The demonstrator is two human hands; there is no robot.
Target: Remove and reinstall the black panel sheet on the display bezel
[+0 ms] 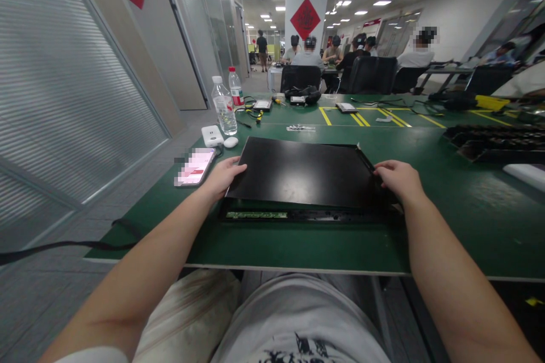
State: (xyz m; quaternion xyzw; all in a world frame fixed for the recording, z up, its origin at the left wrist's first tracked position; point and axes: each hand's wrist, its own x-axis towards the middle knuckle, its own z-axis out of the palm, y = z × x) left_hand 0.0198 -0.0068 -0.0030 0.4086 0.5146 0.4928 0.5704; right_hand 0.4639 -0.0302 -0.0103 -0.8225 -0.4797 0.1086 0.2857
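A flat, glossy black panel (298, 173) lies tilted over a shallow black frame (340, 216) on the table in front of me. Along the frame's near edge a strip of green circuit board (256, 215) shows; the panel covers most of the rest. My left hand (225, 176) grips the panel's left edge, thumb on top and fingers partly hidden under it. At the right side, my right hand (397, 177) pinches the edge; whether it holds the panel alone or the frame too, I cannot tell.
On the green table (451, 221), a lit phone (196, 167), a white charger (212, 136), a white mouse-like object (230, 142) and a water bottle (224, 106) stand left. Several drives, cables and a small clear packet (301, 128) lie behind. Dark metal strips (494, 142) are stacked right.
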